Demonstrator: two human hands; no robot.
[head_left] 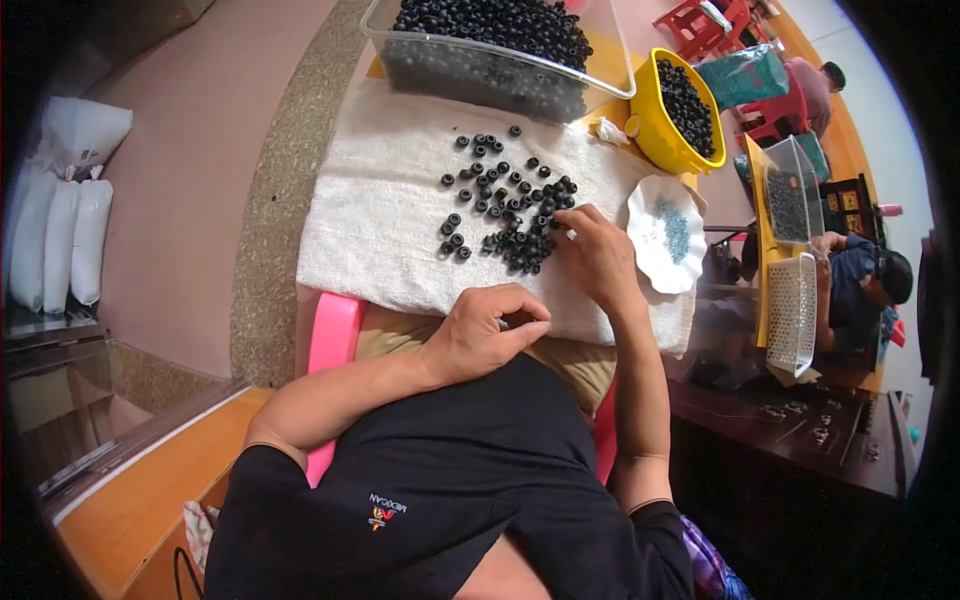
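Evidently, the black beads (pixel 520 245) lay within easy reach, spread over a white towel (pixel 375 215). The right grip (pixel 605 255) met them at the right edge of their densest cluster, its fingertips touching or almost touching the outermost ones. Taken from those fingertips, the bulk of the cluster lay at eight o'clock, while a looser scatter ran off toward ten o'clock. The right grip was bent and pointed down, but I could not tell whether a bead was pinched in it.

The left grip (pixel 490 325) rested at seven o'clock from the right one, near the lower edge of the towel. Its fingers were curled, with the thumb close to the forefinger; whether anything was held inside, I could not tell. The cluster was near it, between twelve and one o'clock, and well apart from its fingers.

Around the right grip, a scalloped white dish (pixel 660 270) with small blue pieces (pixel 673 228) stood at three o'clock, a yellow basket (pixel 650 140) of black beads between one and two, and a clear box (pixel 611 88) of them at eleven.
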